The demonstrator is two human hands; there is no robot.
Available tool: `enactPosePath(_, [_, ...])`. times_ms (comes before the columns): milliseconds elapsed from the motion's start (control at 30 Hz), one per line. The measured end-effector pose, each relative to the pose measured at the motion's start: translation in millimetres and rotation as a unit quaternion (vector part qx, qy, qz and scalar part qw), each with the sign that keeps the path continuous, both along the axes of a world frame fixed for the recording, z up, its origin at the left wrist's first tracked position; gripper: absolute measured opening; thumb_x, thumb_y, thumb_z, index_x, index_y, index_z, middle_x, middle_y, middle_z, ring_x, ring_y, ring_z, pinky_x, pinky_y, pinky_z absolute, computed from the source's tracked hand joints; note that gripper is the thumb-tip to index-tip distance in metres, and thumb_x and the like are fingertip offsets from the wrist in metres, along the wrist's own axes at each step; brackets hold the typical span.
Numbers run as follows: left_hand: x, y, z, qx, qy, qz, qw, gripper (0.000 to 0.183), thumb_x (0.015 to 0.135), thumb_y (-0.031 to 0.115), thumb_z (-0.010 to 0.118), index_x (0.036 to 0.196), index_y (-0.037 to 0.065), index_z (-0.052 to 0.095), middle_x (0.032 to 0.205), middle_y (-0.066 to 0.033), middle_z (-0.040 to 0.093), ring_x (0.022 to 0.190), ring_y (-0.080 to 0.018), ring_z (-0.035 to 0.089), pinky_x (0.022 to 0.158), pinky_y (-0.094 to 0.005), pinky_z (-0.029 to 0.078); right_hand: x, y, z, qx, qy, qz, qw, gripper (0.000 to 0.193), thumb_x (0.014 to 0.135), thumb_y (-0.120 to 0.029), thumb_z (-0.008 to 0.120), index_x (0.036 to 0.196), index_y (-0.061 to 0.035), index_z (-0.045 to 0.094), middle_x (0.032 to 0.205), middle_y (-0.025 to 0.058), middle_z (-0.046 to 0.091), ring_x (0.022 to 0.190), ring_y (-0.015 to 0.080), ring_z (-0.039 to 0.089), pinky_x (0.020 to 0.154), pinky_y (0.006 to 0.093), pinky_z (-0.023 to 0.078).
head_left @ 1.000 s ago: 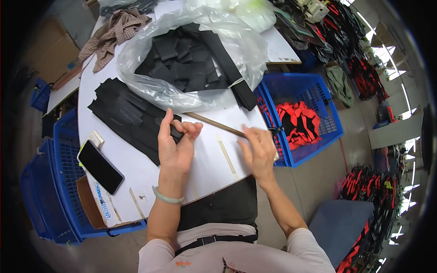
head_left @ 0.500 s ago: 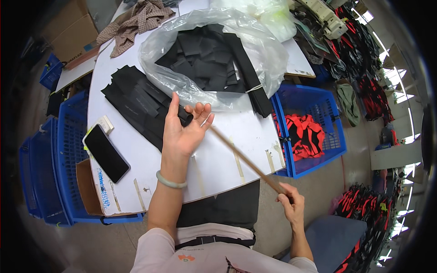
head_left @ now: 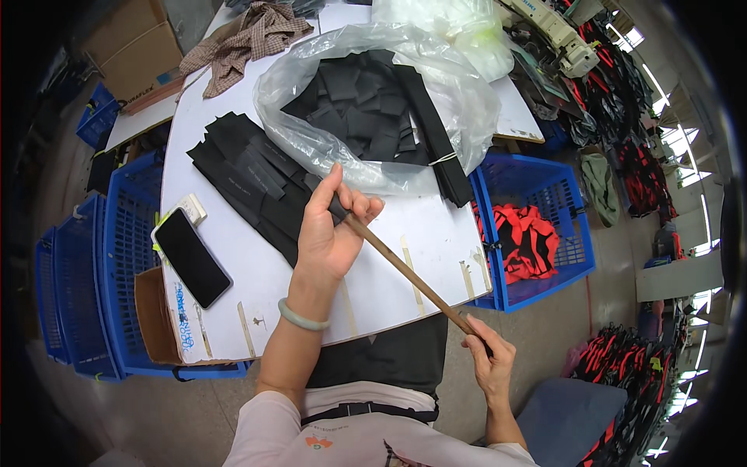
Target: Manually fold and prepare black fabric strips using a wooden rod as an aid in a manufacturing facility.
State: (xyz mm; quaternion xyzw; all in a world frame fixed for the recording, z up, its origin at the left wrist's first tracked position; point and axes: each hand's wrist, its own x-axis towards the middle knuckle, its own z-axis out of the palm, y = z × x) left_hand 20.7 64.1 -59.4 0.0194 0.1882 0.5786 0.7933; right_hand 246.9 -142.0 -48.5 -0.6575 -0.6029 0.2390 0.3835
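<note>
My left hand (head_left: 331,240), a pale bangle on its wrist, is curled round a small black fabric tube (head_left: 337,210), thumb pointing up. My right hand (head_left: 492,364) grips the near end of a thin wooden stick (head_left: 408,272), which slants up and left. The stick's far tip meets the tube at my left fingers; whether it has entered is hidden by them. Under and beyond my left hand lies a fanned stack of black fabric strips (head_left: 245,175). Behind it a clear plastic bag (head_left: 272,101) holds many black fabric pieces (head_left: 362,101) and a long tied black bundle (head_left: 445,156).
A phone (head_left: 193,257) lies on the white table (head_left: 381,303) at left. Blue crates (head_left: 132,257) stand to the left; another blue crate (head_left: 572,249) at right holds red and black pieces (head_left: 525,245). A checked cloth (head_left: 245,47) lies at the back.
The stick's far tip has moved up to the tube in my left hand, where a gap showed before. My right hand has shifted slightly left and down. The whole view has shifted slightly.
</note>
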Motion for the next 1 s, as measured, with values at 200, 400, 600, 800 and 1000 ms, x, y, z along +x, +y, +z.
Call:
enactPosePath(200, [43.3, -23.3, 2.1, 0.152, 0.155, -0.018, 0.976, 0.04, 0.091, 0.019, 0.046, 0.053, 0.012, 0.037, 0.042, -0.006, 0.04, 0.062, -0.0311, 0.061, 0.083, -0.0424, 0.044, -56.9, 15.2, -0.2, -0.034, 0.198, -0.043, 0.979, 0.027, 0.086, 0.001, 0.057, 0.113, 0.0006, 0.061, 0.072, 0.0061, 0.061, 0.06, 0.0099, 0.055, 0.053, 0.0217, 0.043])
enactPosePath(400, [42.2, -35.4, 23.3, 0.218, 0.186, -0.101, 0.953, 0.042, 0.095, 0.022, 0.039, 0.055, 0.011, 0.039, 0.057, -0.0133, 0.057, 0.081, -0.0309, 0.062, 0.092, -0.0431, 0.038, -29.4, 41.1, 13.8, -0.113, 0.2, 0.018, 0.973, 0.029, 0.087, -0.003, 0.057, 0.116, -0.0011, 0.061, 0.068, 0.0036, 0.059, 0.058, 0.0069, 0.053, 0.053, 0.0193, 0.043])
enactPosePath(600, [7.0, -0.4, 16.7, 0.132, 0.056, -0.021, 0.989, 0.047, 0.092, 0.026, 0.047, 0.048, 0.011, 0.038, 0.051, -0.011, 0.05, 0.073, -0.0295, 0.06, 0.086, -0.04, 0.04, 13.7, -1.9, 25.2, -0.111, 0.111, 0.058, 0.986, 0.029, 0.083, 0.001, 0.06, 0.111, -0.0038, 0.064, 0.077, 0.0047, 0.065, 0.058, 0.0066, 0.054, 0.052, 0.0193, 0.044])
enactPosePath(800, [13.5, -17.3, 15.8, 0.201, 0.134, 0.017, 0.97, 0.047, 0.093, 0.025, 0.039, 0.047, 0.016, 0.035, 0.044, -0.0057, 0.042, 0.063, -0.026, 0.06, 0.095, -0.0436, 0.036, -32.8, 17.2, -4.0, -0.111, 0.261, 0.039, 0.958, 0.028, 0.085, 0.0, 0.059, 0.112, -0.0032, 0.063, 0.071, 0.0029, 0.06, 0.057, 0.006, 0.051, 0.049, 0.0178, 0.04])
enactPosePath(1000, [0.5, -19.1, 12.5, 0.251, 0.145, 0.032, 0.956, 0.047, 0.092, 0.023, 0.037, 0.046, 0.017, 0.033, 0.042, -0.0051, 0.04, 0.065, -0.0261, 0.062, 0.094, -0.0427, 0.038, -63.4, 14.4, -6.5, -0.159, 0.354, 0.009, 0.922, 0.026, 0.086, 0.0, 0.058, 0.111, -0.0006, 0.063, 0.068, 0.0037, 0.058, 0.056, 0.006, 0.05, 0.047, 0.0166, 0.036])
